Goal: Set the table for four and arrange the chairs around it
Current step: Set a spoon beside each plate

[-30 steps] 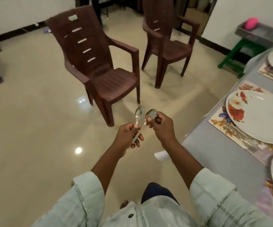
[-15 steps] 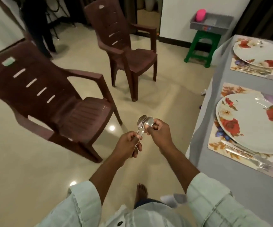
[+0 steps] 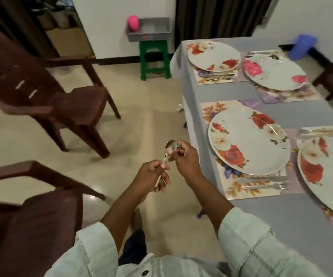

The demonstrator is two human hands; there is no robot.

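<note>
Gripping shiny steel spoons [image 3: 169, 148], left hand [image 3: 151, 174] holds handles, right hand [image 3: 184, 154] pinches bowls.

The worktop [image 3: 231, 226] wears a grey cloth and carries four floral placemats, each under a flowered plate. Taking the near-left plate [image 3: 248, 141] as landmark: its placemat [image 3: 227, 192] also holds a knife [image 3: 261, 179] and fork [image 3: 265, 186] just in front of it. Beyond it lies a second plate [image 3: 214, 55], with cutlery [image 3: 217, 76] on that mat. To its right sits a third plate [image 3: 329, 176]; diagonally beyond, a fourth [image 3: 275, 73].
</note>
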